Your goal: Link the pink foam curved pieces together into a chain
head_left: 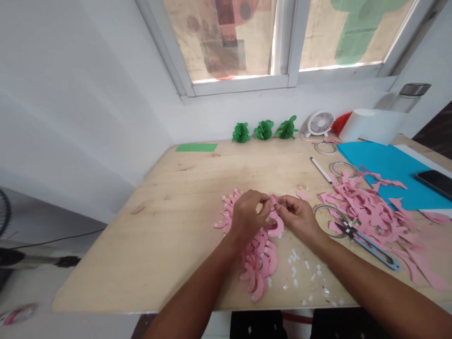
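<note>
My left hand (248, 213) and my right hand (299, 217) meet over the middle of the table, fingertips pinched together. Between them is a small pink paper piece (274, 199), partly hidden by the fingers. Just beneath, a curved pink paper cutout (277, 228) shows; whether it joins the pinched piece I cannot tell. Below and beside my left hand lies a heap of curved pink cutouts (259, 270), some with small white tabs at their ends. Tiny white paper bits (294, 263) are scattered under my right forearm.
Pink scraps (370, 207) cover the right side, with blue-handled snips (374, 249), tape rings (343, 168) and a white pen (320, 170) nearby. Blue sheets (395, 174) hold a phone (436, 182). Green paper figures (263, 130) and a small fan (320, 123) line the wall.
</note>
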`<action>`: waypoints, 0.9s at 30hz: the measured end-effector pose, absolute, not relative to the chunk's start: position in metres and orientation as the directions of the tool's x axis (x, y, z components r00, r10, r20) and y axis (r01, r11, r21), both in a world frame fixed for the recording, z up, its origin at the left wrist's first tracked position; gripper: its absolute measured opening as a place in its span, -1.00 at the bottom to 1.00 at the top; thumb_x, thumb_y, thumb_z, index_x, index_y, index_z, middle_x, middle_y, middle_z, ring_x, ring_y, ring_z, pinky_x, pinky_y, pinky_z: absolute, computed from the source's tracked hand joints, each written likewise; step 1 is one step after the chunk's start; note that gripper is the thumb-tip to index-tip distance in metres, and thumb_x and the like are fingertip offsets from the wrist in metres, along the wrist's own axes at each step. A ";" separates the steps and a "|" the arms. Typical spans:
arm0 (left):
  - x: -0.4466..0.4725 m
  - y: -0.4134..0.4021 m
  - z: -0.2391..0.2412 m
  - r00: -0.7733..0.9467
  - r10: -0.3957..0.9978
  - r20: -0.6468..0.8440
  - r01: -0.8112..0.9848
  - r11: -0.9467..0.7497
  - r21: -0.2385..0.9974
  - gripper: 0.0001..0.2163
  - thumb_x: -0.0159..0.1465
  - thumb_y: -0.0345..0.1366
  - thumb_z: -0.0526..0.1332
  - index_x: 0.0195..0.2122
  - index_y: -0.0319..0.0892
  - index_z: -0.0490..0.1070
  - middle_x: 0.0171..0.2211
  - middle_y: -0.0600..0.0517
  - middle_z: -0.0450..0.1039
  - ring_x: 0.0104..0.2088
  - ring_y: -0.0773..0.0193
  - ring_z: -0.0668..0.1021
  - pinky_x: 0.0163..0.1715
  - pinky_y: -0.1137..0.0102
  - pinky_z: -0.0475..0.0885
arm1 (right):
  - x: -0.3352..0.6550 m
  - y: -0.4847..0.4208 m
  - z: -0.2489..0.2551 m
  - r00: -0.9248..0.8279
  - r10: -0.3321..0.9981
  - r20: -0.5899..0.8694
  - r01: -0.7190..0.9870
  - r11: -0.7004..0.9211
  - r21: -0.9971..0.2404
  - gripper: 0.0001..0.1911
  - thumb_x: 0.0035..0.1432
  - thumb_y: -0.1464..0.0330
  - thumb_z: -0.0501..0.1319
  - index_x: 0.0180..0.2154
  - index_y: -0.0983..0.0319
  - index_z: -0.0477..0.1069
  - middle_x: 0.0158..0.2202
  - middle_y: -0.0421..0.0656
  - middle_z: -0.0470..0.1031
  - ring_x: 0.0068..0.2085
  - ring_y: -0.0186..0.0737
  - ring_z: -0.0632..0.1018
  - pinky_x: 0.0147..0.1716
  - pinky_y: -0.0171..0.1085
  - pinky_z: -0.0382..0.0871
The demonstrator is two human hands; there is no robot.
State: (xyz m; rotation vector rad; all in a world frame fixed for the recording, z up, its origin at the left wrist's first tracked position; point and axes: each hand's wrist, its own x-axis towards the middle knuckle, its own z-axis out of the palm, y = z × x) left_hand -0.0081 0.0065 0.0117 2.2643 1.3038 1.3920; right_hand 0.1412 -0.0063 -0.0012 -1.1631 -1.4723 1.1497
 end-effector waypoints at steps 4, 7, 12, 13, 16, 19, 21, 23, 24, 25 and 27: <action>-0.009 0.004 0.017 0.112 0.849 0.516 0.521 -0.492 0.698 -0.92 0.08 -0.46 0.12 -0.48 -0.20 0.38 -0.51 0.07 0.45 -0.48 0.37 0.47 -0.41 0.47 0.36 | 0.141 -0.004 -0.002 -0.118 0.992 0.037 -0.006 0.036 -0.999 -0.78 0.01 0.25 0.19 -0.38 0.29 0.43 -0.60 -0.28 0.27 -0.59 -0.42 0.23 -0.61 -0.40 0.07; -0.011 0.004 0.018 0.102 0.877 0.469 0.484 -0.455 0.747 -0.93 0.09 -0.44 0.11 -0.45 -0.20 0.38 -0.49 0.07 0.46 -0.45 0.36 0.49 -0.39 0.47 0.36 | 0.142 -0.002 0.000 -0.085 0.996 -0.003 -0.071 -0.009 -0.997 -0.79 -0.02 0.26 0.21 -0.40 0.29 0.42 -0.61 -0.28 0.28 -0.60 -0.44 0.23 -0.62 -0.41 0.07; -0.013 0.007 0.017 0.181 0.898 0.401 0.502 -0.435 0.748 -0.86 0.10 -0.49 0.06 -0.40 -0.19 0.38 -0.43 0.05 0.48 -0.38 0.33 0.49 -0.33 0.44 0.36 | 0.143 0.000 0.002 -0.006 1.000 -0.026 -0.108 -0.027 -0.994 -0.77 -0.05 0.25 0.24 -0.39 0.30 0.42 -0.60 -0.27 0.31 -0.60 -0.42 0.27 -0.61 -0.40 0.10; -0.013 0.007 0.017 0.203 0.904 0.377 0.512 -0.426 0.746 -0.85 0.11 -0.48 0.05 -0.40 -0.19 0.38 -0.43 0.05 0.49 -0.38 0.33 0.49 -0.32 0.43 0.36 | 0.144 0.000 0.002 0.003 1.000 -0.022 -0.117 -0.021 -0.993 -0.77 -0.06 0.25 0.25 -0.39 0.30 0.42 -0.60 -0.27 0.32 -0.59 -0.42 0.28 -0.60 -0.40 0.11; -0.012 0.008 0.017 0.235 0.917 0.321 0.554 -0.398 0.731 -0.87 0.16 -0.42 0.04 -0.42 -0.19 0.38 -0.43 0.03 0.48 -0.37 0.30 0.49 -0.33 0.40 0.35 | 0.146 0.000 0.003 0.024 1.000 -0.001 -0.114 0.002 -0.993 -0.77 -0.06 0.25 0.25 -0.40 0.30 0.42 -0.59 -0.26 0.34 -0.57 -0.40 0.31 -0.57 -0.39 0.14; -0.012 0.009 0.015 0.232 0.924 0.305 0.595 -0.383 0.707 -0.83 0.19 -0.34 0.04 -0.47 -0.19 0.39 -0.46 0.01 0.47 -0.37 0.27 0.48 -0.33 0.37 0.35 | 0.147 0.000 0.005 0.038 0.999 0.013 -0.083 0.016 -0.996 -0.76 -0.06 0.24 0.25 -0.40 0.29 0.43 -0.58 -0.25 0.35 -0.56 -0.39 0.32 -0.56 -0.38 0.16; -0.012 0.010 0.014 0.220 0.923 0.315 0.574 -0.383 0.724 -0.85 0.17 -0.36 0.06 -0.40 -0.19 0.42 -0.41 0.00 0.49 -0.34 0.27 0.49 -0.29 0.37 0.36 | 0.147 0.000 0.007 0.052 0.998 0.017 -0.064 0.020 -0.998 -0.76 -0.07 0.23 0.25 -0.41 0.29 0.42 -0.58 -0.25 0.35 -0.56 -0.38 0.33 -0.56 -0.38 0.17; -0.013 0.011 0.013 0.201 0.929 0.310 0.520 -0.370 0.770 -0.84 0.15 -0.39 0.09 -0.30 -0.18 0.44 -0.33 0.00 0.51 -0.30 0.28 0.50 -0.26 0.38 0.36 | 0.148 0.000 0.009 0.069 0.997 0.022 -0.048 0.025 -0.999 -0.76 -0.07 0.23 0.25 -0.41 0.29 0.42 -0.58 -0.25 0.35 -0.55 -0.37 0.33 -0.55 -0.38 0.17; -0.014 0.012 0.012 0.201 0.936 0.290 0.485 -0.352 0.800 -0.82 0.14 -0.38 0.10 -0.27 -0.18 0.44 -0.31 0.00 0.52 -0.30 0.28 0.51 -0.25 0.38 0.37 | 0.148 0.000 0.010 0.079 0.997 0.027 -0.041 0.030 -0.999 -0.77 -0.07 0.23 0.25 -0.41 0.28 0.42 -0.58 -0.25 0.35 -0.54 -0.37 0.34 -0.55 -0.38 0.18; -0.014 0.012 0.012 0.211 0.943 0.256 0.445 -0.326 0.834 -0.82 0.15 -0.36 0.11 -0.27 -0.18 0.45 -0.31 -0.01 0.52 -0.30 0.28 0.52 -0.26 0.38 0.38 | 0.148 0.000 0.011 0.089 0.995 0.032 -0.038 0.035 -0.999 -0.77 -0.07 0.23 0.25 -0.42 0.28 0.42 -0.58 -0.25 0.35 -0.54 -0.36 0.34 -0.55 -0.37 0.18; -0.015 0.012 0.013 0.270 0.949 0.164 0.338 -0.253 0.907 -0.82 0.16 -0.30 0.12 -0.29 -0.19 0.46 -0.35 -0.01 0.53 -0.32 0.26 0.53 -0.28 0.38 0.39 | 0.148 0.000 0.012 0.109 0.993 0.041 -0.043 0.046 -0.998 -0.78 -0.08 0.23 0.25 -0.43 0.27 0.41 -0.58 -0.25 0.35 -0.53 -0.36 0.34 -0.54 -0.37 0.19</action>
